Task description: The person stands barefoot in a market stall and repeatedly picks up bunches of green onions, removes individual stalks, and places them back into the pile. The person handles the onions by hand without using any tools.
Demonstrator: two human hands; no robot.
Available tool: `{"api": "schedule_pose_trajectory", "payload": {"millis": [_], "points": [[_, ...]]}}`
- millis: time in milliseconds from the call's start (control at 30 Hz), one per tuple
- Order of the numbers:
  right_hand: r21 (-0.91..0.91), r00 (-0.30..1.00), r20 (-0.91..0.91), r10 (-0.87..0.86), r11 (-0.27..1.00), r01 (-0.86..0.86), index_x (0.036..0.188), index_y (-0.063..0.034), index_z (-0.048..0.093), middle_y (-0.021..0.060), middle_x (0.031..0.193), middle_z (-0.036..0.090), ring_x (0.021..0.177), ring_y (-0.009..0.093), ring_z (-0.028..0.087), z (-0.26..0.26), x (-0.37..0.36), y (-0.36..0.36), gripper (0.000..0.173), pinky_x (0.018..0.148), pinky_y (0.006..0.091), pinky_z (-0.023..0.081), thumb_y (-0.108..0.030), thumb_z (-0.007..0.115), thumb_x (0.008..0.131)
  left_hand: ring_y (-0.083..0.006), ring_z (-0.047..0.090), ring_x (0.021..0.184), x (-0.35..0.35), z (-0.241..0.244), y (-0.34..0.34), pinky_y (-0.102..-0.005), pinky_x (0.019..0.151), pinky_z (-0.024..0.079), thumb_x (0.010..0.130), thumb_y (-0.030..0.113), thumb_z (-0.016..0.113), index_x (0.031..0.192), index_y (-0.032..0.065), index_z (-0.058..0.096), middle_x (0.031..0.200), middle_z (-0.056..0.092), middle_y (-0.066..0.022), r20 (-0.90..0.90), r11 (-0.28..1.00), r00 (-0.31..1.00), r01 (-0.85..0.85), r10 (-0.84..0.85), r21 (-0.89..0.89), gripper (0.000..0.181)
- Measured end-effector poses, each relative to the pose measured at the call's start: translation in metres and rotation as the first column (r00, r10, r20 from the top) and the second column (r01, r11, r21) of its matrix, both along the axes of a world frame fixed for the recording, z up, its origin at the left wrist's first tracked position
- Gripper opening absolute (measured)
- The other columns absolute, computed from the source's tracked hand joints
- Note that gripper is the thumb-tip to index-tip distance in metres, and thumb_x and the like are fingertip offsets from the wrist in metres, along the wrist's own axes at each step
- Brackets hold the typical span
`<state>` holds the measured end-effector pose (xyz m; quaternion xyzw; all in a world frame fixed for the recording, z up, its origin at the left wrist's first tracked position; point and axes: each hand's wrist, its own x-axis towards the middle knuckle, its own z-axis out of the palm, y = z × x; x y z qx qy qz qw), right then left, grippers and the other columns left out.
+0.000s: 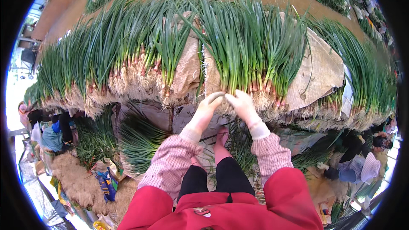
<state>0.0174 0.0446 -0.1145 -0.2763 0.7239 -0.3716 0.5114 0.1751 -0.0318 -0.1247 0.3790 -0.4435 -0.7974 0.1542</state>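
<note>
Thin pale gloves cover both my hands, which meet at the root end of a bunch of green onions [230,67] lying on the heap before me. My left hand [208,106] reaches in from the left, its fingertips touching the stem bases; whether it pinches any is hidden. My right hand [243,103] has its thumb and forefinger around the lower stems of that bunch. Just right of it lie more green onions [266,70] with reddish bases and pale roots. A woven sack cloth [212,70] shows beneath the bunch.
A long bank of green onions [92,57] runs left, roots facing me. Another sack cloth [314,70] covers part of the heap at right. Loose green onions [142,142] lie by my feet. Cut roots [70,175] are piled behind left. People [52,135] sit left and right.
</note>
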Motion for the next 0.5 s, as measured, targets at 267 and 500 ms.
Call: {"api": "schedule_pose_trajectory", "payload": {"millis": [267, 500], "points": [[-0.221, 0.959, 0.138, -0.246, 0.937, 0.272, 0.107, -0.0027, 0.063, 0.0058, 0.082, 0.067, 0.066, 0.011, 0.063, 0.0, -0.024, 0.051, 0.026, 0.061, 0.0235, 0.048, -0.018, 0.042, 0.103, -0.0129, 0.064, 0.073, -0.045, -0.015, -0.001, -0.0275, 0.064, 0.052, 0.096, 0.015, 0.059, 0.108, 0.0003, 0.064, 0.09, 0.069, -0.0062, -0.036, 0.858, 0.987, -0.115, 0.153, 0.5, 0.02], [-0.006, 0.961, 0.209, -0.183, 0.982, 0.189, 0.095, -0.0014, 0.069, 0.008, 0.082, 0.068, 0.074, 0.015, 0.062, 0.001, -0.009, 0.011, 0.025, 0.07, 0.0291, 0.049, -0.025, 0.064, 0.092, -0.0062, 0.05, 0.05, -0.029, 0.004, 0.015, -0.02, 0.044, 0.038, 0.094, 0.015, 0.064, 0.097, 0.0047, 0.066, 0.071, 0.063, -0.0009, 0.243, 0.969, 0.97, -0.065, 0.006, 0.238, 0.011]]}}
